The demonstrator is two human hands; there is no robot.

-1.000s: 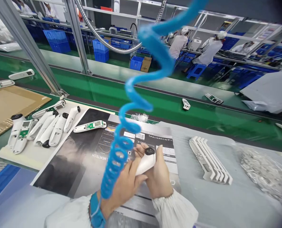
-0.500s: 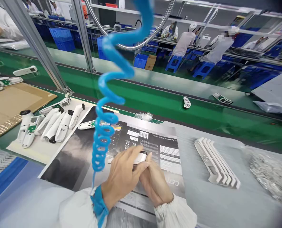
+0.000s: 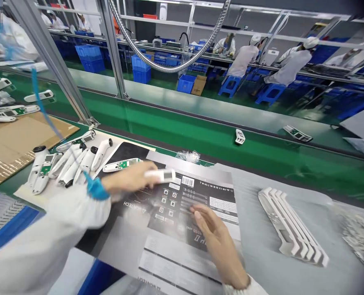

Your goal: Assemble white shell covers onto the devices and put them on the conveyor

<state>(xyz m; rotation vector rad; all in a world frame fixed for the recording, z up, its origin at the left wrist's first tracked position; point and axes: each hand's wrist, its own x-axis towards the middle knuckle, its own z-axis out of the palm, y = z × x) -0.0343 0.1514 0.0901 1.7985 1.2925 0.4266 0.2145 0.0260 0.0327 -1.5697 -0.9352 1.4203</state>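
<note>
My left hand (image 3: 131, 179), somewhat blurred, is closed around one end of a white handheld thermometer (image 3: 166, 175); its small grey screen shows beyond my fingers. Above the dark printed sheet (image 3: 120, 235), my right hand (image 3: 215, 231) holds nothing, with thumb and fingers loosely apart. Close behind my left hand lies an open white shell with a green circuit board (image 3: 122, 164). A group of white thermometers (image 3: 74, 166) rests on pale paper at the left, some with boards exposed. A blue band circles my left wrist.
A row of white shell halves (image 3: 292, 225) and a bag of small parts (image 3: 360, 233) lie at the right. Behind runs a green conveyor belt (image 3: 182, 127) with a white piece (image 3: 240, 136) on it. Cardboard (image 3: 25, 139) lies left; a metal hose (image 3: 169, 69) hangs overhead. Co-workers sit beyond.
My hands have come apart. My left hand has moved left and away from me with the thermometer; my right hand has let go and moved right. The blue coiled cord has swung left.
</note>
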